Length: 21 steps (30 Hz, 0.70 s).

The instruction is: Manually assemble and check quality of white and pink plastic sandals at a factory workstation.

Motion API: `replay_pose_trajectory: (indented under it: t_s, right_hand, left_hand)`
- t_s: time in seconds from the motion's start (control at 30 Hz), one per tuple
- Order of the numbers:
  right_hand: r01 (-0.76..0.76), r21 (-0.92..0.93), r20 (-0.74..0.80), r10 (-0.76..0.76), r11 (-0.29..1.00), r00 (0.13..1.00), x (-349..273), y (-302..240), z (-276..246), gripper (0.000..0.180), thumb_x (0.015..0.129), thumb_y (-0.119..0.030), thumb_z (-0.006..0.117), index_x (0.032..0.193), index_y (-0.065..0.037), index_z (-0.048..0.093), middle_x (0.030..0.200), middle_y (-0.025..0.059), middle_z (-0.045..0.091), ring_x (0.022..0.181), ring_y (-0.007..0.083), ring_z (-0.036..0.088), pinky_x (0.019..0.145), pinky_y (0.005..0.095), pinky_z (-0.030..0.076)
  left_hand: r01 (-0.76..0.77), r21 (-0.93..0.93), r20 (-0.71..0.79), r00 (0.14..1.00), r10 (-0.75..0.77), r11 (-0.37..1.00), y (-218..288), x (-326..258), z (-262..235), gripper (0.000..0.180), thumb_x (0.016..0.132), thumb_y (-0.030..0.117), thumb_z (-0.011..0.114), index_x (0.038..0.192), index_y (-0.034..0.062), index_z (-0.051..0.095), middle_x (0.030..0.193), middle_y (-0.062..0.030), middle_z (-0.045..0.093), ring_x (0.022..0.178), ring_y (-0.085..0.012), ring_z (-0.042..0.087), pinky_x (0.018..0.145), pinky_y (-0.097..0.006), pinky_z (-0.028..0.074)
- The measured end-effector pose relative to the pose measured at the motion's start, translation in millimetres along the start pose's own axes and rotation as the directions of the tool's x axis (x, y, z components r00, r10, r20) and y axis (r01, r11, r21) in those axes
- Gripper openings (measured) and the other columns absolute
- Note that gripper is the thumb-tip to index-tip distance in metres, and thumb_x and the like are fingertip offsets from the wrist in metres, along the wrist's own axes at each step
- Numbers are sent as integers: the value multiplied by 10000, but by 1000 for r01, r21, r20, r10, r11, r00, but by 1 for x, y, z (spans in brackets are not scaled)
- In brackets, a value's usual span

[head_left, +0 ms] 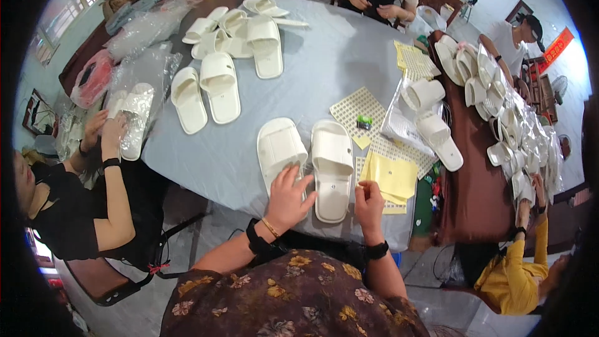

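Two white slide slippers lie side by side in front of me, toes pointing away. My left hand (288, 198) is open, its fingers spread over the heel end of the left slipper (281, 143). On the insole of the right slipper (332, 156) there is a small round mark. Just right of that slipper's heel, my right hand (369, 205) is closed in a pinch; whatever is between its fingertips is too small to make out. Yellow sticker sheets (390, 175) lie beside my right hand, and a small green-and-black object (364, 122) rests on a sheet beyond.
More white slippers (223, 87) stand farther back on the grey-covered table (299, 75). At left, a person handles slippers (137, 118) near plastic bags (150, 28). Slippers and clear plastic cover the brown table (474, 193) at right, where a yellow-sleeved person (518, 268) reaches in.
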State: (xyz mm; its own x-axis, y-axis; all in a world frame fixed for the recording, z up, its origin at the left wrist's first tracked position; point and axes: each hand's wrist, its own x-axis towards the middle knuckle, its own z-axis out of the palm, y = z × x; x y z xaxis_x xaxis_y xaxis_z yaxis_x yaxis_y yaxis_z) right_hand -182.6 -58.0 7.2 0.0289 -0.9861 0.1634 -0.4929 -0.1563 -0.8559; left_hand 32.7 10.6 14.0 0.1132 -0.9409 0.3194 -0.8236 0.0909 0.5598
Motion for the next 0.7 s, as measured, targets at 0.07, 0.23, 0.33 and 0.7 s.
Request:
replay_pose_trajectory:
  t_s: [0.07,0.23,0.33,0.7]
  right_hand:
    - [-19,31,0,19,999,1000,-4,11,1,117,890,-94,638,953,4,629,647,91,613,556,169,565,551,319,455]
    - [7,74,81,-14,997,997,-15,23,6,130,907,-103,630,970,11,635,718,109,652,620,177,616,602,311,493]
    - [-5,76,105,-3,997,994,-13,25,8,136,906,-101,631,974,16,632,732,114,654,624,181,618,610,311,499]
    - [-48,129,121,32,990,992,-15,20,1,111,920,-85,618,982,6,619,757,63,644,658,133,595,616,275,483]
  left_hand:
    - [17,4,38,999,-17,1000,4,9,10,507,871,428,646,1265,110,616,1415,-277,421,1311,-474,365,1095,-529,281]
    - [47,114,106,993,-59,992,14,29,22,613,846,483,662,1344,140,566,1446,-315,331,1356,-501,274,1116,-564,207]
    - [57,166,104,992,-74,985,13,33,27,668,841,486,667,1373,108,523,1418,-324,352,1339,-496,294,1110,-559,215]
    - [39,58,-143,989,-30,998,7,38,4,599,832,392,700,1158,-79,525,1193,-293,473,1141,-441,462,958,-517,377]
